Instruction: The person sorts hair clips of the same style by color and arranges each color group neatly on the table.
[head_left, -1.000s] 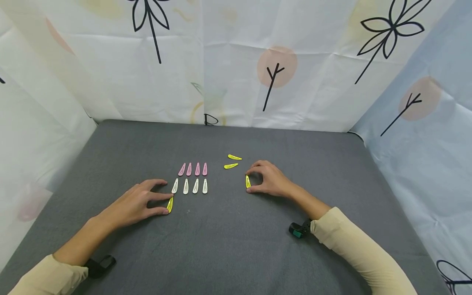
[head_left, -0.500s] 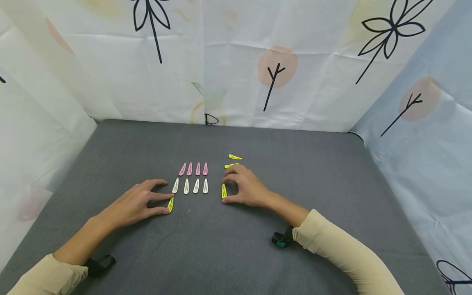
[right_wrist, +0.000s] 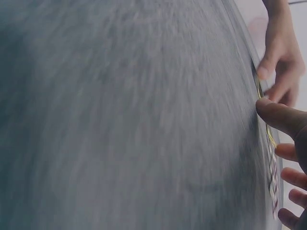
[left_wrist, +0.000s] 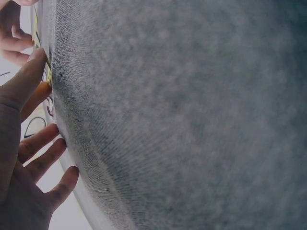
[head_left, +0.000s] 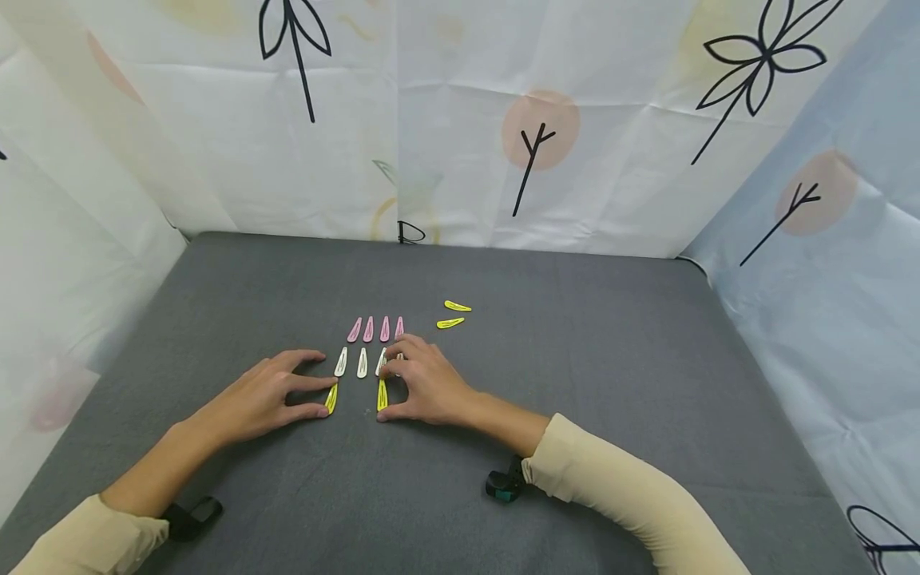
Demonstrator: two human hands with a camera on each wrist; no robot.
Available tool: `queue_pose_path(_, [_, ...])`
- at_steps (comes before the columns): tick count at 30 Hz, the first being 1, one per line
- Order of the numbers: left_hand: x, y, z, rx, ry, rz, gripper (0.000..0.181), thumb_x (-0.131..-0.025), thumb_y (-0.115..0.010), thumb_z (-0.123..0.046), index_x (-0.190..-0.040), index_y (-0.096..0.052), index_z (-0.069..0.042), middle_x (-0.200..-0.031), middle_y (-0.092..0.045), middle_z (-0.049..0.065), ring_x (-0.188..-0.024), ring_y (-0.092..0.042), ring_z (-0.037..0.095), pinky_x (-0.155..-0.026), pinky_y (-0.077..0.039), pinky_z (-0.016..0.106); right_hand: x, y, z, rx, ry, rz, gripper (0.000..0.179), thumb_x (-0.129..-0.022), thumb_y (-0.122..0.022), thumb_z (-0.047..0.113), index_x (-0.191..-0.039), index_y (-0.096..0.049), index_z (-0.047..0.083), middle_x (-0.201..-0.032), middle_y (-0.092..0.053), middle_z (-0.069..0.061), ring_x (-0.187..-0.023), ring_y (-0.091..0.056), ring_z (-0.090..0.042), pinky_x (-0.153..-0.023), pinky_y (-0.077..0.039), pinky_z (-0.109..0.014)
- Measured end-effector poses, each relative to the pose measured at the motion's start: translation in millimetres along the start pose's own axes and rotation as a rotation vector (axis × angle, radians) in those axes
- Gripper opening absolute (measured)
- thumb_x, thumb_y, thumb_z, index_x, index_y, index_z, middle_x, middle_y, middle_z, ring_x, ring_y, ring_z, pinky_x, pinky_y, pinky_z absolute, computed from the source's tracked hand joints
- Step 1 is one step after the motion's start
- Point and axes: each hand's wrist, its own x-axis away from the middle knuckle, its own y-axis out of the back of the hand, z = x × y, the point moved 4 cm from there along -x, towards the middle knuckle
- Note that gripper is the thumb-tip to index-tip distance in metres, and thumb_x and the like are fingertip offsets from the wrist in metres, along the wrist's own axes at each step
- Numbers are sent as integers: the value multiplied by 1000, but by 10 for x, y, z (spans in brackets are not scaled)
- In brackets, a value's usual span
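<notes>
In the head view my left hand [head_left: 276, 395] pinches a yellow snap hair clip [head_left: 331, 398] between thumb and index finger, at the left end below the white clips. My right hand [head_left: 429, 385] holds a second yellow hair clip [head_left: 382, 395] by its two ends, thumb at the near end. This clip stands just below a white hair clip [head_left: 381, 362]. Part of the white row's right end is hidden behind the right fingers. From the right wrist, the yellow clip [right_wrist: 271, 136] shows edge-on between thumb and index finger.
Several pink hair clips [head_left: 369, 329] form a row behind the row of white clips [head_left: 362, 362]. Two loose yellow clips [head_left: 450, 323] lie farther back to the right. Grey cloth covers the table [head_left: 575, 343], and patterned white curtains [head_left: 460, 120] hang around it.
My right hand has carried its yellow clip left and nearer, from the right side to below the white row. The left hand has stayed in place on its clip.
</notes>
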Motion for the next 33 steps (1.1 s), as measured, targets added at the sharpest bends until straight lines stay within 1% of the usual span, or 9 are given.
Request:
queue_pose_path(5, [-2,16,-5,6,-12,-2,45,-84,-78,-45,-121,-75,-21,-132,-58,16,-118,-56,37,-88,-46,60,-79,-79,135,37,3,7,54,-73,-84,55,-111,-74,19,-127,-58,-2,-137,-39,-23,-101,-40,-42])
queue_pose_path(11, [-3,25,-2,20,-5,7,45,-84,-77,-45,-122,-74,-21,-132,-58,16,-119,-55,37,-88,-46,61,-149,-138,247,101,12,-32,54,-71,-84,59,-108,-75,21,-125,-59,0,-136,-40,-22,-99,-41,-40])
queue_pose_path(15, [-4,23,-2,21,-8,9,45,-84,-78,-45,-121,-75,-21,-132,-59,16,-119,-55,37,-89,-46,61,-170,-165,283,114,13,-43,53,-72,-83,60,-107,-75,22,-127,-59,0,-136,-41,-22,-99,-42,-39])
queue_pose_path(23, [-5,24,6,19,-6,13,45,-84,-77,-46,-121,-75,-20,-132,-59,16,-119,-56,37,-89,-46,61,-177,-186,278,100,-7,-40,53,-71,-83,61,-106,-76,22,-127,-59,0,-137,-40,-22,-99,-41,-38])
queue_pose_path(28, [-3,23,4,17,0,19,46,-84,-77,-47,-122,-74,-20,-132,-58,16,-119,-55,37,-89,-46,61,-165,-176,263,106,-11,-43,56,-70,-82,62,-109,-76,22,-127,-59,1,-136,-40,-21,-98,-41,-37])
queue_pose_path(33, [-3,21,3,17,-4,11,45,-84,-77,-46,-122,-74,-21,-132,-59,16,-119,-56,36,-89,-46,60,-118,-104,150,101,-58,-51,61,-71,-82,63,-113,-75,20,-128,-57,0,-140,-37,-22,-102,-39,-39])
